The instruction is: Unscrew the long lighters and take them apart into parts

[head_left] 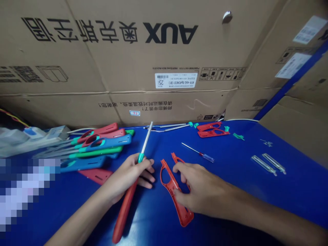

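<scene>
My left hand [134,174] is closed around a red stick lighter [126,212], whose teal collar and metal barrel point up and away from me. Its fingers partly hide the lighter's middle. My right hand [196,186] is curled over two red lighter shell halves lying side by side. The thumb presses on the inner side of the left shell half [170,186], which shows its ribs and trigger loop. Against the right shell half [176,158] lies the index finger; most of that half is hidden under the hand.
A screwdriver [198,153] lies beyond my right hand. Assembled lighters [110,140] are piled at left near a power strip [57,132]. Metal barrels [176,127], more red shells [212,132], green bits [238,136] and clear tubes [263,164] lie about. Cardboard [128,78] walls the back.
</scene>
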{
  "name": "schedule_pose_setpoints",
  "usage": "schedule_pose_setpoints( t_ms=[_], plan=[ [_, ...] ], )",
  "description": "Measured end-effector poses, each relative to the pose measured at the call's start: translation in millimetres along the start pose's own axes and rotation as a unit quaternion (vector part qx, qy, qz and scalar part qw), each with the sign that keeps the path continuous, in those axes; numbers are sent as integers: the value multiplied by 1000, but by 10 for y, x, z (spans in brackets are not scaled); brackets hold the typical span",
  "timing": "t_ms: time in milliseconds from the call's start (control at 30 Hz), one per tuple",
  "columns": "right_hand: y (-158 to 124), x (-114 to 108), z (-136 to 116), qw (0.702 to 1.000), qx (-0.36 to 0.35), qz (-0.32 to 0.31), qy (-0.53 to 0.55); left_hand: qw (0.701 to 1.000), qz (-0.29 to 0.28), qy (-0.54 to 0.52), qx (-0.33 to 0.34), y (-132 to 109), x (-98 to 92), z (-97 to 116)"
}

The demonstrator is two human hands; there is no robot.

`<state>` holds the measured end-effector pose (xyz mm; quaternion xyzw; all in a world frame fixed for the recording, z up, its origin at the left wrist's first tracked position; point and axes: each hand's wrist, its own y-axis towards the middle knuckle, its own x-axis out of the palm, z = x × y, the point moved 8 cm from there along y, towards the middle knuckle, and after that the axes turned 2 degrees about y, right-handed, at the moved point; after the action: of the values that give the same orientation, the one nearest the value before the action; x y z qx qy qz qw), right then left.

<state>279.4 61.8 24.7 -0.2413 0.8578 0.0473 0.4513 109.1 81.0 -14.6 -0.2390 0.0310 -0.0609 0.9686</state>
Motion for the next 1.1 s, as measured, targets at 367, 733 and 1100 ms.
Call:
schedule_pose_setpoints(
  t_ms=[367, 733, 1100],
  plan=[
    [84, -91, 339, 990, 105, 18, -96, 997, 9, -61, -45, -29, 65, -106],
    [32, -76, 252, 998, 25, 58, 0, 985, -12, -140, -96, -75, 188, -252],
    [-141, 325, 62, 987, -6, 77, -139, 980, -28, -165, -110, -96, 279, -307]
  ],
)
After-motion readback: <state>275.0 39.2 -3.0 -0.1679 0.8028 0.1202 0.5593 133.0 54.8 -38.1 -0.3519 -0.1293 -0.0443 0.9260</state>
